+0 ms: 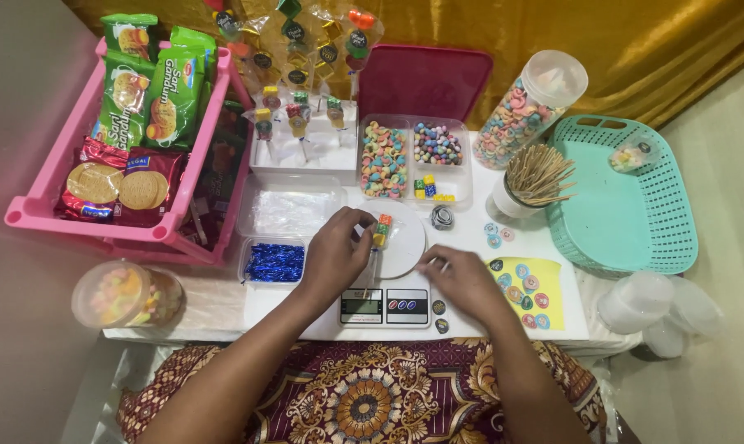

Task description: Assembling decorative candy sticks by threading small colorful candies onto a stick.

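Note:
My left hand [336, 251] pinches a small stack of coloured candy cubes [382, 229] threaded on a thin stick, over the round white plate of a kitchen scale [406, 247]. My right hand [462, 279] rests on the table at the plate's right edge, fingertips closed on the end of the thin stick. The scale's display [361, 307] lies between my wrists.
Trays of ring candies [383, 159] and coloured beads [438, 144] stand behind the scale, with finished candy sticks [298, 115] beside them. Also here: a cup of wooden skewers [530, 181], a tall candy jar [526, 108], a teal basket [627, 214], a sticker sheet [528, 289], a pink biscuit rack [125, 140], blue twist ties [275, 262].

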